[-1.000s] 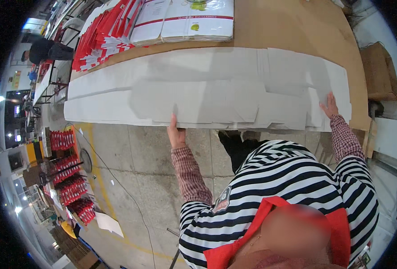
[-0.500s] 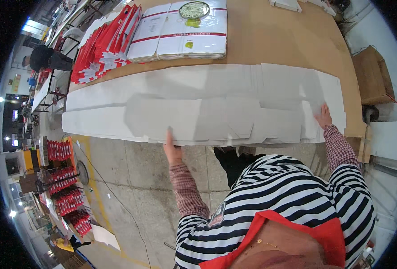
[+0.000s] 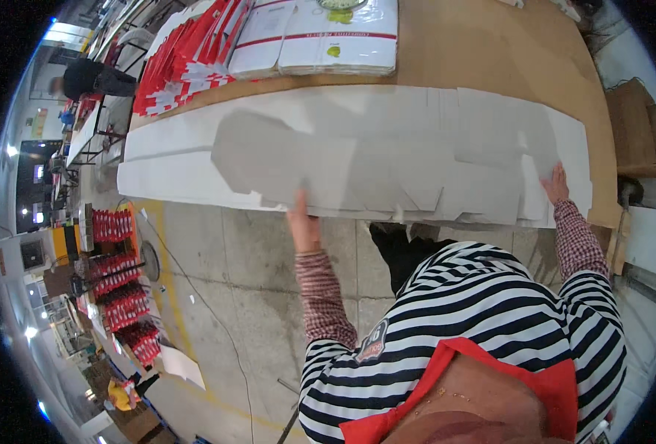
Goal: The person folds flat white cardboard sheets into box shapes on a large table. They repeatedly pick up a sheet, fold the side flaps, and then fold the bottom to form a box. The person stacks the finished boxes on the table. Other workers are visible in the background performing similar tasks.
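Long white cardboard sheets [image 3: 183,177] lie stacked along the near edge of the table, with cut flaps and slightly uneven near edges. At their near edge, left of the middle, is my left hand [image 3: 303,222]. It is somewhat blurred, fingers stretched forward and apart from any grip I can see; its underside is hidden. My right hand [image 3: 555,185] rests on the right end of the sheets, fingers extended and lying flat. A shadow falls across the middle of the white surface.
Behind the sheets are a strapped bundle of white printed cartons [image 3: 335,48] and a pile of red-and-white folded cardboard [image 3: 183,66]. A brown box [image 3: 639,129] stands right of the brown tabletop [image 3: 491,44]. Red stacks [image 3: 113,259] and a person [image 3: 91,80] are off to the left.
The whole view has shifted, so the table sits higher and further right. The shadow has moved farther over the sheets. Both hands keep nearly the same places on them.
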Action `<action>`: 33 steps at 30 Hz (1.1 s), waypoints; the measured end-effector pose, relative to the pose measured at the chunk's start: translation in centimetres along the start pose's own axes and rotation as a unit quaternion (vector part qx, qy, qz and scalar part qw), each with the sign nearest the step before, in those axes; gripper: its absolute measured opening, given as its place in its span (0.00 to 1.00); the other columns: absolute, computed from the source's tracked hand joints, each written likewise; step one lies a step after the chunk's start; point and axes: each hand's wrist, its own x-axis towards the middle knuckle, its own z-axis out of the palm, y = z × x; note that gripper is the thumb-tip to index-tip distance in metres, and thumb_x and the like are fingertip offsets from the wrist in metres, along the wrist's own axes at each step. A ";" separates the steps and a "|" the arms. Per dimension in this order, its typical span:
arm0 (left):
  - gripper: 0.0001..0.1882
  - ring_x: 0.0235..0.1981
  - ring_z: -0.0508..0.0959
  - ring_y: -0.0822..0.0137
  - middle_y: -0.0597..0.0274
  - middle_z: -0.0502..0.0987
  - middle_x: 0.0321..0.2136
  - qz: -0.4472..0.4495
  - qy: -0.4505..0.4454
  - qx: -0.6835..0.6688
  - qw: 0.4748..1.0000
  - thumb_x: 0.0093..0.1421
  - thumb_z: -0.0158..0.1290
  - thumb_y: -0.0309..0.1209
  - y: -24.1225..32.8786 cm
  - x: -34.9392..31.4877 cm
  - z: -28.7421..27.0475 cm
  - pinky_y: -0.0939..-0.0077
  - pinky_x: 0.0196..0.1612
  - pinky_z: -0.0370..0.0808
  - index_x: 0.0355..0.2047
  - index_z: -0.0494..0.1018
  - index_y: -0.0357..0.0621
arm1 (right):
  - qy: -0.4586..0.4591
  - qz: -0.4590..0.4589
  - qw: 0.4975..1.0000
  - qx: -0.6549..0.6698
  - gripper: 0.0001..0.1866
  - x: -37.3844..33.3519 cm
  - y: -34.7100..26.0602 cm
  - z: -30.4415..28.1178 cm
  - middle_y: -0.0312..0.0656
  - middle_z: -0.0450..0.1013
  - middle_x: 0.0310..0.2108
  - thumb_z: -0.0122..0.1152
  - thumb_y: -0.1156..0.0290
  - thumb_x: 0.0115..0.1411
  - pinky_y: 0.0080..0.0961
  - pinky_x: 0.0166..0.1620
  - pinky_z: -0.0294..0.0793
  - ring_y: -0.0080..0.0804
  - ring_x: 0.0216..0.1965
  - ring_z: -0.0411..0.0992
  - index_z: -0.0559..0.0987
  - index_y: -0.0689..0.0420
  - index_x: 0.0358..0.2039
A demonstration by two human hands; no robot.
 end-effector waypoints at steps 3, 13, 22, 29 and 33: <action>0.29 0.43 0.72 0.61 0.56 0.69 0.48 -0.096 -0.023 -0.092 0.991 0.59 0.53 0.39 -3.5 6.6 -10.9 0.66 0.40 0.73 0.53 0.60 0.32 | -0.019 -0.030 0.999 -0.001 0.44 -0.7 -4.7 -2.2 0.46 0.32 0.67 0.44 0.46 0.59 0.33 0.66 0.39 0.44 0.67 0.34 0.38 0.60 0.64; 0.17 0.37 0.72 0.68 0.56 0.73 0.38 0.162 -0.033 0.360 0.918 0.62 0.48 0.34 -0.5 -0.5 -3.1 0.76 0.40 0.69 0.45 0.66 0.32 | 0.016 -0.012 1.000 -0.014 0.45 -0.7 -1.0 0.2 0.45 0.35 0.67 0.45 0.44 0.58 0.33 0.65 0.47 0.40 0.67 0.35 0.42 0.59 0.64; 0.25 0.43 0.70 0.66 0.55 0.69 0.44 -0.017 0.050 0.089 0.995 0.60 0.50 0.32 -2.5 4.8 -8.7 0.69 0.45 0.69 0.53 0.58 0.29 | 0.003 -0.031 1.000 0.003 0.43 -2.6 -0.7 0.6 0.46 0.35 0.66 0.47 0.48 0.58 0.34 0.65 0.45 0.42 0.67 0.36 0.44 0.61 0.63; 0.19 0.15 0.56 0.77 0.72 0.63 0.13 0.262 0.004 0.341 0.903 0.61 0.50 0.32 0.1 -2.0 -1.5 0.78 0.18 0.55 0.15 0.67 0.36 | 0.028 -0.018 0.999 -0.022 0.44 -0.5 0.7 0.6 0.45 0.36 0.66 0.48 0.47 0.58 0.36 0.64 0.47 0.44 0.66 0.37 0.43 0.60 0.64; 0.17 0.30 0.69 0.71 0.61 0.71 0.31 0.000 -0.021 0.041 0.999 0.60 0.51 0.34 0.4 2.7 -5.6 0.74 0.31 0.69 0.40 0.65 0.30 | 0.057 -0.026 0.998 -0.019 0.44 -0.4 2.0 1.4 0.46 0.36 0.66 0.47 0.46 0.58 0.35 0.65 0.46 0.44 0.66 0.38 0.44 0.60 0.63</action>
